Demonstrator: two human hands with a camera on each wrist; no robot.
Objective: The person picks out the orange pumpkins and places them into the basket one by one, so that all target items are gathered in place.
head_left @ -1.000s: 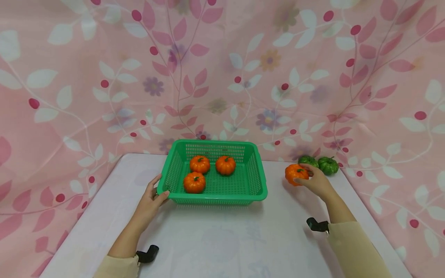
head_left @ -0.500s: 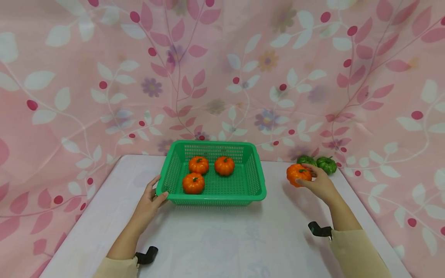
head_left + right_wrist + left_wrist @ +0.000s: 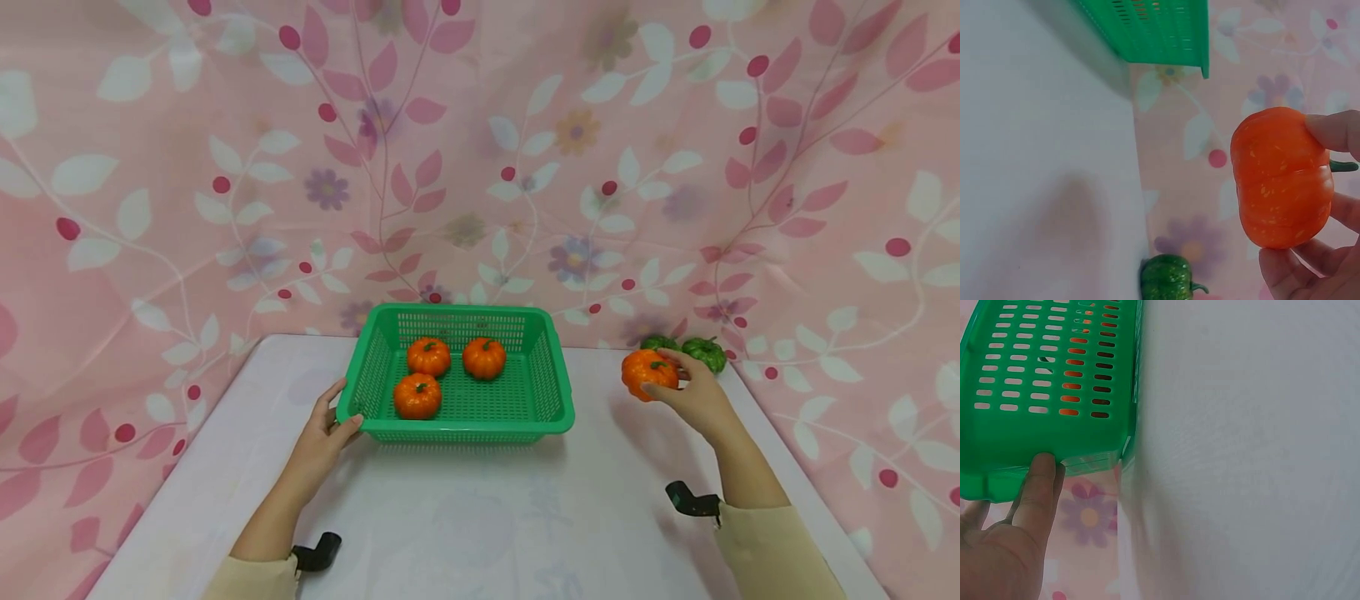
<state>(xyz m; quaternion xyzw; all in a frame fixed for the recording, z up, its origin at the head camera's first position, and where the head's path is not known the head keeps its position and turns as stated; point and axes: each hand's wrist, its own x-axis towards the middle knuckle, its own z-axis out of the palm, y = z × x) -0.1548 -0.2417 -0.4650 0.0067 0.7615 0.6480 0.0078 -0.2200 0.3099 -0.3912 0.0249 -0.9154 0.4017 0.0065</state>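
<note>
My right hand grips an orange toy pumpkin with thumb and fingers, above the right side of the table. In the right wrist view the held pumpkin's green stem points towards the palm, and its body is apart from the tabletop. My left hand holds the front left corner of a green plastic basket, thumb at the rim and fingers along the outer side. Inside the basket sit three more orange pumpkins, one at the front, two behind. Two green pumpkins stand behind my right hand, partly hidden.
A white-covered table carries everything. Pink flowered cloth rises behind its back edge, close behind the basket and the green pumpkins. A black wrist camera sticks out from the right wrist, another from the left.
My right hand has raised the orange pumpkin off the table and shifted slightly right with it. The left hand stays at the basket corner. The head view has shifted a little.
</note>
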